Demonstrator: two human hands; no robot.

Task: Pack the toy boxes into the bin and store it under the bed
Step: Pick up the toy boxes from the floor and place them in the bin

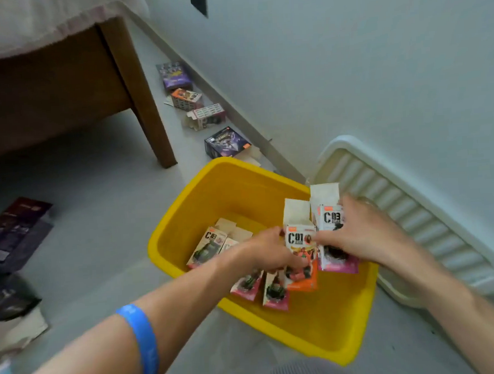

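While left hand grips orange box marked "C01", right hand grasping pink "C03" box, over yellow bin

Soft daylight, perhaps motion-blurred, edges warped

place: home bedroom | cues: wooden bed, bedsheet, toy boxes on floor

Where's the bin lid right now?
In the head view, the lid leans against the wall on the right, just beside the yellow bin, behind the right hand.
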